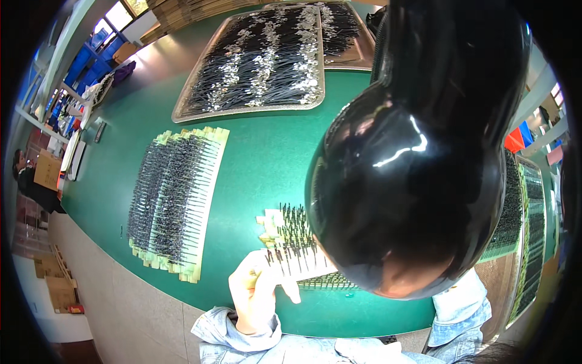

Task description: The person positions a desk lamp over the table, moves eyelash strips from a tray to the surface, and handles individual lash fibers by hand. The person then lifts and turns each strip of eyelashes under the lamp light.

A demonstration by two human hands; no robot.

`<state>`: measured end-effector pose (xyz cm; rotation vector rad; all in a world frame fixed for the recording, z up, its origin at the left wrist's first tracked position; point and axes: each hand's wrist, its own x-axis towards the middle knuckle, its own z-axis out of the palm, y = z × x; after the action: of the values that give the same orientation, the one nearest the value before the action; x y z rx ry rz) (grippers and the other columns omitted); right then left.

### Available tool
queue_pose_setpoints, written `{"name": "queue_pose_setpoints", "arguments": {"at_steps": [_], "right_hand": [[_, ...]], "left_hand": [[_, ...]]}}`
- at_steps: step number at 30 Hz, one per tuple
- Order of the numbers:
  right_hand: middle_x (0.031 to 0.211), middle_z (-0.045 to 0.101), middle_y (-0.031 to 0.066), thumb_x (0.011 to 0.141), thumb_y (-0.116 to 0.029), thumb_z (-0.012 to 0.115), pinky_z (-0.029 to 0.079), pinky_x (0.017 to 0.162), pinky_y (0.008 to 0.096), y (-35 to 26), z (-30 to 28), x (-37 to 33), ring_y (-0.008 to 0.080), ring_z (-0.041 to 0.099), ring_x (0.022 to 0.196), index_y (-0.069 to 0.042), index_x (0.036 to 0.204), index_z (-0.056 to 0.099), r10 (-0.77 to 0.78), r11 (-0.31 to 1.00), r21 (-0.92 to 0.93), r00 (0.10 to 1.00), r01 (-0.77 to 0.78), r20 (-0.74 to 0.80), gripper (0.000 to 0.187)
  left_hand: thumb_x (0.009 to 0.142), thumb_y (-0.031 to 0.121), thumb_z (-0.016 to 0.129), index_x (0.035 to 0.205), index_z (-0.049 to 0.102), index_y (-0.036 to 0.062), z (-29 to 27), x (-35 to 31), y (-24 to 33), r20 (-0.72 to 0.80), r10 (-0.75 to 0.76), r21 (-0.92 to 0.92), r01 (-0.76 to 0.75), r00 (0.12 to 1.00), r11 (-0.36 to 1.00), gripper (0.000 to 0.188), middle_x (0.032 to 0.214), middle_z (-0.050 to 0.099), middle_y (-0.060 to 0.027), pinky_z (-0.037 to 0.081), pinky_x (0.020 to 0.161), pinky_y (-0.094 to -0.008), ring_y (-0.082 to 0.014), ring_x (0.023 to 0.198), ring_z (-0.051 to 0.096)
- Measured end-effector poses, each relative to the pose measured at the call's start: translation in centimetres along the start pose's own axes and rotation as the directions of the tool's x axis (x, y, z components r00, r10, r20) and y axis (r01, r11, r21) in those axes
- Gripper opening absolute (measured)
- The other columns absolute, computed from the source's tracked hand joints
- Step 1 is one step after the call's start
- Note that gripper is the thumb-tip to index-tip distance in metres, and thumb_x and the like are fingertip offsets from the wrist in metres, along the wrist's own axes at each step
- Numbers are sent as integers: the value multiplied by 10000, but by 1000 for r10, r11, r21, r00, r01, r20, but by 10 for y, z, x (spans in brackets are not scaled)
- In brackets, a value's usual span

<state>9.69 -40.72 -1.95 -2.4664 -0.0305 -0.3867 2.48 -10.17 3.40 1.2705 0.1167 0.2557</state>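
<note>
My left hand (250, 288) pinches the left end of a pale strip (303, 264) lined with short dark pins, holding it up under the bright light. A small pile of similar pale green strips with dark pins (285, 221) lies just beyond it, partly covered by the lamp. Closer to me, another row of pinned strips (324, 281) shows under the held one. The big glossy black lamp head (406, 182) hides my right hand. Only my right denim sleeve (461, 306) shows beside it.
A larger block of pinned strips (176, 203) lies on the green table (254, 145) at left. Metal trays of black wire-like pieces with silvery ends (260, 60) stand at the back. More strips fill a tray (528, 236) at right. A person (36, 188) is at far left.
</note>
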Motion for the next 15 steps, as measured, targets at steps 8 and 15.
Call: {"name": "queue_pose_setpoints", "arguments": {"at_steps": [8,15], "right_hand": [[1059,523,197,858,-46,338,369,878,277,-15,-31,1,263,506,997,78,1096,465,-78,993,-87,997,76,-25,298],[1118,495,187,870,-129,326,329,924,292,-15,-31,2,262,470,1053,69,1125,447,-108,994,-20,994,108,11,345]], "left_hand": [[806,-38,391,889,470,-116,9,3,2,25,-35,-72,37,999,997,139,668,569,-170,433,440,-253,-183,462,547],[809,7,405,876,480,-89,1,0,-1,71,-78,-43,81,994,996,139,664,554,-128,424,471,-230,-154,518,542]]}}
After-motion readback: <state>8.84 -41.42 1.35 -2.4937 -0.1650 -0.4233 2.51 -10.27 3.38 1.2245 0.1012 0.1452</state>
